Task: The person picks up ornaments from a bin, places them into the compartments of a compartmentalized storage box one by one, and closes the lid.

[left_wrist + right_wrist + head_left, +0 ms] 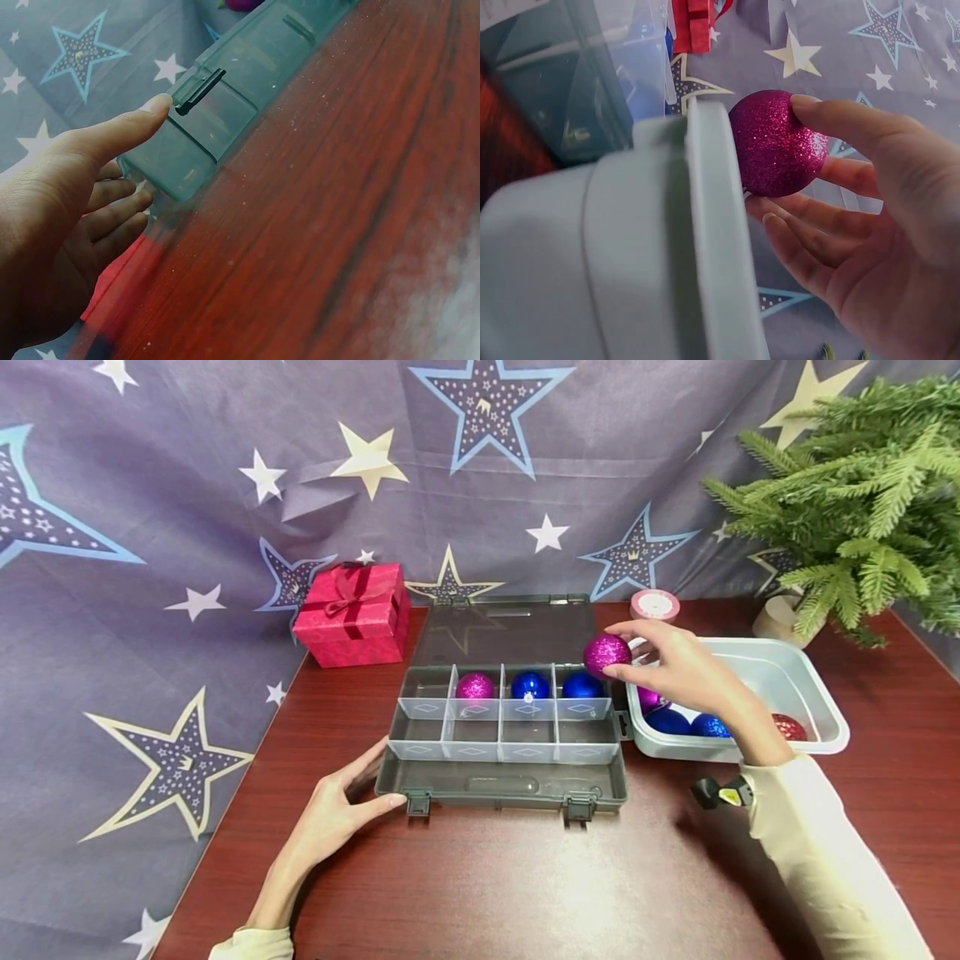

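Observation:
My right hand [678,668] pinches a glittery magenta Christmas ball [607,656] between thumb and fingers, above the back right corner of the organizer box [498,789]. The right wrist view shows the same ball [776,142] beside the white tub's rim. A pink glitter ball [475,687] and two blue balls, one shiny [530,686] and another [581,686], sit in the box's back row of compartments. The box's lid [510,631] lies folded back. My left hand [337,802] touches the box's front left corner, thumb by a latch [199,91], fingers extended along the side.
A white tub [832,727] at the right holds several balls, including blue ones [667,722] and a red one [789,727]. Behind it are an artificial fir [877,510] and a ribbon spool [655,604]. A red gift box [352,614] stands back left.

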Motion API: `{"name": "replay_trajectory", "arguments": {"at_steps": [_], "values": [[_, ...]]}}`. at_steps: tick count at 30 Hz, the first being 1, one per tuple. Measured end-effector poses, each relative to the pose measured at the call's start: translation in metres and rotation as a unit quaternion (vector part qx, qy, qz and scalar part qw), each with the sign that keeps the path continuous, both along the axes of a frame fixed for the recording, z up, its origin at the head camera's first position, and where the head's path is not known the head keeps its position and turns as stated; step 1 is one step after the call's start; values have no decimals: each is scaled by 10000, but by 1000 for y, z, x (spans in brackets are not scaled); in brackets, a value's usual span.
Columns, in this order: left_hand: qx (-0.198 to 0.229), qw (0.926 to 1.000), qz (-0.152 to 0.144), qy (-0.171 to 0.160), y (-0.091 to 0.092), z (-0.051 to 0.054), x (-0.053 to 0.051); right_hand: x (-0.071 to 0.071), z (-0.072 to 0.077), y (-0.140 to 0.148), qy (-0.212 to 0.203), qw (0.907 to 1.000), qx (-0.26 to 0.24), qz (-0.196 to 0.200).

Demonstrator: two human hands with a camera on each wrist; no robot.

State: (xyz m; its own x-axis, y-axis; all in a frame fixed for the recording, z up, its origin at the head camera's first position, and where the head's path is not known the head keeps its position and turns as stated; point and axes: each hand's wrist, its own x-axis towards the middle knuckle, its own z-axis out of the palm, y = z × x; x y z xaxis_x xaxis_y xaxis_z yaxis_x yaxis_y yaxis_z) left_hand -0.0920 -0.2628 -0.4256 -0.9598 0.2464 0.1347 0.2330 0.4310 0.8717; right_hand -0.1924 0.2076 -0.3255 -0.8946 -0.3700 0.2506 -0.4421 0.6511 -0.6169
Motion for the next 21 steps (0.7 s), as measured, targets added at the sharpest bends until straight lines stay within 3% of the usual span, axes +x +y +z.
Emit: {"name": "replay_trajectory", "arguments": {"at_steps": [21], "values": [[-17,10000,19,-16,0,0,0,-16,-1,-56,-273,9968,-168,733]]}}
